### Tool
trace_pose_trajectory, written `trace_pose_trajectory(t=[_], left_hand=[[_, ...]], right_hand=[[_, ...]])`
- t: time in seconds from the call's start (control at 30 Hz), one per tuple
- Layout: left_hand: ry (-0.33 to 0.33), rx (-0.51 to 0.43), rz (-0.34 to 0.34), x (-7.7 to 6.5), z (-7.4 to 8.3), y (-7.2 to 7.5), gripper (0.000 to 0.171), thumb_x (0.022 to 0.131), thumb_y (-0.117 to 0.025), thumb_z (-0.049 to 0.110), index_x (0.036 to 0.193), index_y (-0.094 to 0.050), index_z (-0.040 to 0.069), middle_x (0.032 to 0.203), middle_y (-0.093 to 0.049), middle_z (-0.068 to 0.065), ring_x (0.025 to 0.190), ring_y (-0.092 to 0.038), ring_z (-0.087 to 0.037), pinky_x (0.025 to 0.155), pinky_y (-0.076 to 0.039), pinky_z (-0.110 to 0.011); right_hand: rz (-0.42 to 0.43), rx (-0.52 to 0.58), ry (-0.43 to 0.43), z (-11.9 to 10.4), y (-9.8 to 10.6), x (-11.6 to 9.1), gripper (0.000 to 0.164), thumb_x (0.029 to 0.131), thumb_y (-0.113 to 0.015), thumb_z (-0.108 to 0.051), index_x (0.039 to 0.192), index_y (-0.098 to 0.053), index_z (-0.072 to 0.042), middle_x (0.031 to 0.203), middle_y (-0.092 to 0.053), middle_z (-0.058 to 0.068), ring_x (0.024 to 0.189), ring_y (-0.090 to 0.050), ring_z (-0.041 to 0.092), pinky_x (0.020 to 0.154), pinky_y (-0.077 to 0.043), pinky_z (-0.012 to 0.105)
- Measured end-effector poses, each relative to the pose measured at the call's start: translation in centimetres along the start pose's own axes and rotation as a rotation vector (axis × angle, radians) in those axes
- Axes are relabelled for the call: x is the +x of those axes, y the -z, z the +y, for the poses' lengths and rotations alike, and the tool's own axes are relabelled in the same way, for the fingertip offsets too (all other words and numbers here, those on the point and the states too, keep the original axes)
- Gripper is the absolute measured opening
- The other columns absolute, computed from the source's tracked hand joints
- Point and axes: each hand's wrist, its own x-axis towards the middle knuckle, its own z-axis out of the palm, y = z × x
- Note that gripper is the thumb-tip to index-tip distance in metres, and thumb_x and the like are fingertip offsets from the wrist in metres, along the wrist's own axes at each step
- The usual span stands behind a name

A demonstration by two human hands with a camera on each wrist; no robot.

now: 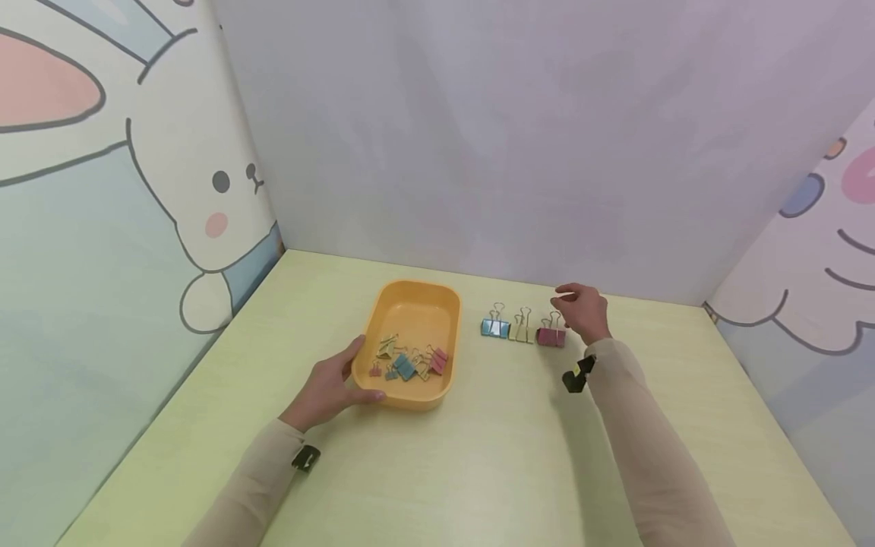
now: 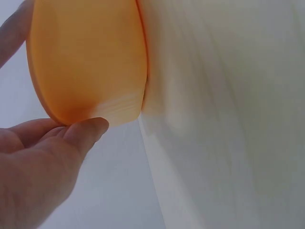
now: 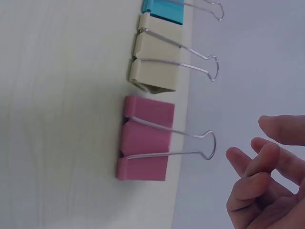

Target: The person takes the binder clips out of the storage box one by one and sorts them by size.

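My left hand [image 1: 331, 384] grips an orange plastic tray [image 1: 447, 327] at its near left corner; the left wrist view shows thumb and fingers pinching its rim. Inside the tray's near half lie several small binder clips, among them a blue one [image 1: 405, 367], a pink one [image 1: 438, 360] and a yellow one [image 1: 386, 346]. Right of the tray, three larger binder clips stand in a row: blue [image 1: 495, 328], cream [image 3: 157, 52] and dark pink [image 3: 147, 138]. My right hand [image 1: 584, 310] is over the pink clip's right end, fingers loosely bent and holding nothing, just off its wire handles.
The pale yellow table [image 1: 478, 463] meets a grey wall [image 1: 478, 152] right behind the clip row. Panels with cartoon animals [image 1: 198, 167] rise at the left and right sides. A black wrist mount [image 1: 579, 374] sits on the right sleeve.
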Motion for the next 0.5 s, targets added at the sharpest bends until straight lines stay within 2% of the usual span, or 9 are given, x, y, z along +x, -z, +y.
trace_pose_trajectory(t=[0.07, 0.13, 0.33, 0.4, 0.5], left_hand=[[-0.001, -0.002, 0.001, 0.0, -0.1, 0.0, 0.116, 0.075, -0.087, 0.042, 0.159, -0.019, 0.001, 0.166, -0.024, -0.02, 0.148, -0.037, -0.039, 0.12, -0.039, -0.049], [0.0, -0.004, 0.002, 0.0, -0.1, -0.1, 0.115, 0.075, -0.087, 0.041, 0.159, -0.019, 0.001, 0.166, -0.024, -0.02, 0.148, -0.037, -0.039, 0.12, -0.039, -0.049], [0.006, -0.009, 0.001, -0.1, 0.0, 0.0, 0.115, 0.076, -0.087, 0.04, 0.16, -0.019, 0.002, 0.166, -0.024, -0.019, 0.148, -0.037, -0.039, 0.12, -0.038, -0.049], [0.003, -0.009, 0.0, -0.1, 0.1, 0.0, 0.116, 0.075, -0.088, 0.041, 0.16, -0.019, 0.002, 0.166, -0.024, -0.02, 0.148, -0.038, -0.039, 0.12, -0.039, -0.049], [-0.007, -0.006, -0.001, -0.1, 0.0, 0.1, 0.116, 0.075, -0.087, 0.042, 0.16, -0.019, 0.001, 0.165, -0.025, -0.02, 0.148, -0.038, -0.038, 0.12, -0.039, -0.049]], right_hand=[[0.008, 0.019, 0.014, -0.8, -0.1, -0.2, 0.04, 0.098, -0.06, -0.021, 0.133, -0.061, -0.002, 0.125, -0.067, 0.027, 0.096, -0.071, 0.039, 0.057, -0.055, 0.019], [0.001, 0.03, 0.036, -1.6, -0.4, -0.4, 0.04, 0.098, -0.06, -0.021, 0.133, -0.061, -0.003, 0.127, -0.067, 0.026, 0.102, -0.069, 0.037, 0.06, -0.055, 0.019], [-0.074, 0.04, 0.159, -4.4, -1.5, -1.0, 0.038, 0.099, -0.062, -0.023, 0.134, -0.061, -0.008, 0.128, -0.067, 0.02, 0.088, -0.069, 0.025, 0.061, -0.057, 0.024], [-0.099, 0.051, 0.197, -5.3, -2.0, -1.3, 0.038, 0.099, -0.063, -0.023, 0.134, -0.061, -0.01, 0.129, -0.067, 0.018, 0.09, -0.071, 0.026, 0.064, -0.06, 0.029], [-0.12, 0.06, 0.257, -6.7, -2.9, -1.8, 0.037, 0.098, -0.065, -0.021, 0.134, -0.061, -0.011, 0.127, -0.069, 0.016, 0.105, -0.07, 0.031, 0.081, -0.063, 0.04]])
